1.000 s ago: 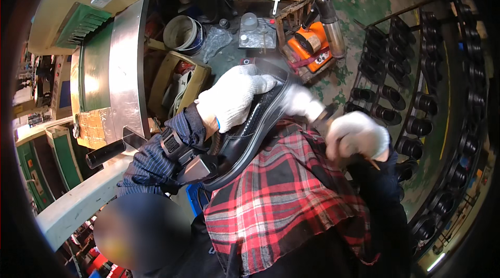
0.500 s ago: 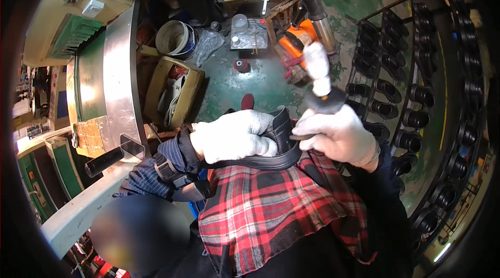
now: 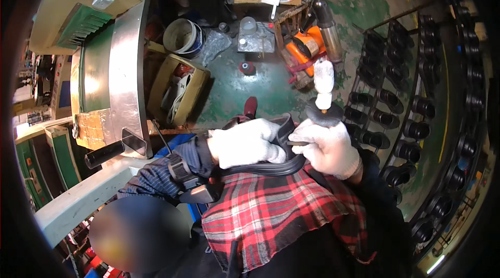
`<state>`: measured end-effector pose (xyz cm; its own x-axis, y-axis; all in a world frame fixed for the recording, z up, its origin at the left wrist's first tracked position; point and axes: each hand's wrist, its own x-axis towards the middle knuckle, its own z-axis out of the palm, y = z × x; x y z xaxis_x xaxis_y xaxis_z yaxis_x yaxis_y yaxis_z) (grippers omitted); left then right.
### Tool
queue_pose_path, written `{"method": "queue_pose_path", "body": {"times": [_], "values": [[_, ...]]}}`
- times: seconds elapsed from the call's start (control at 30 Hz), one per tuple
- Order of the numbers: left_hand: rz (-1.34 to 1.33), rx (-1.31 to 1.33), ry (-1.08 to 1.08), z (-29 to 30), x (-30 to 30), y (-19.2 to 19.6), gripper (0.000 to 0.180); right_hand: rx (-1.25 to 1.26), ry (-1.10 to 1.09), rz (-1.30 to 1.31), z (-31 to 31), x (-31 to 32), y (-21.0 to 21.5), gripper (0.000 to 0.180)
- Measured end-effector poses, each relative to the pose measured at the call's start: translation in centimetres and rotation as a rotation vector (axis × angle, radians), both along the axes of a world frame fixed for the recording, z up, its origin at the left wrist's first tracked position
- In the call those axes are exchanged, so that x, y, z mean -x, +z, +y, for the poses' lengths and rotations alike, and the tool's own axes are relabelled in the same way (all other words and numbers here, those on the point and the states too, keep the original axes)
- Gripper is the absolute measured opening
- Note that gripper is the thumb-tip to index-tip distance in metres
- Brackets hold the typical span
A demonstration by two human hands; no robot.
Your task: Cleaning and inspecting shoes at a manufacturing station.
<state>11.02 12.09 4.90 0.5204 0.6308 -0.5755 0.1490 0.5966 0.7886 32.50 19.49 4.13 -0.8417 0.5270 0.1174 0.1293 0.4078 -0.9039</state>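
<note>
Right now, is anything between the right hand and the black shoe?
Nothing visible blocks the way: only a thin dark piece, pinched by the right hand, sticks out toward the black shoe. Whether it touches is unclear.

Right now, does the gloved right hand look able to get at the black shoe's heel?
Probably yes: the right hand is close beside the shoe heel, and the left hand leaves its outer side uncovered. The right hand's grip seems occupied by a white-tipped tool, though.
</note>
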Motion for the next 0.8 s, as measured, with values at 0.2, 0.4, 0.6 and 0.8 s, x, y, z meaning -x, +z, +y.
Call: {"method": "queue_pose_path", "body": {"times": [0.2,0.4,0.6,0.8], "values": [[-0.060,-0.285,-0.016,-1.6,0.1,-3.0,0.022,-0.279,0.062,-0.062,-0.2,2.4,2.1,0.015],[-0.016,-0.005,-0.032,-0.5,-0.2,1.7,0.027,-0.126,-0.065,-0.066,-1.9,0.9,1.4,0.012],[-0.059,0.017,0.108,-1.9,-1.5,-0.4,0.034,-0.243,0.076,-0.043,-1.0,1.6,2.2,0.015],[0.027,-0.292,0.005,-1.3,-0.2,-0.3,0.020,-0.303,-0.029,-0.030,-1.5,3.6,2.4,0.011]]}}
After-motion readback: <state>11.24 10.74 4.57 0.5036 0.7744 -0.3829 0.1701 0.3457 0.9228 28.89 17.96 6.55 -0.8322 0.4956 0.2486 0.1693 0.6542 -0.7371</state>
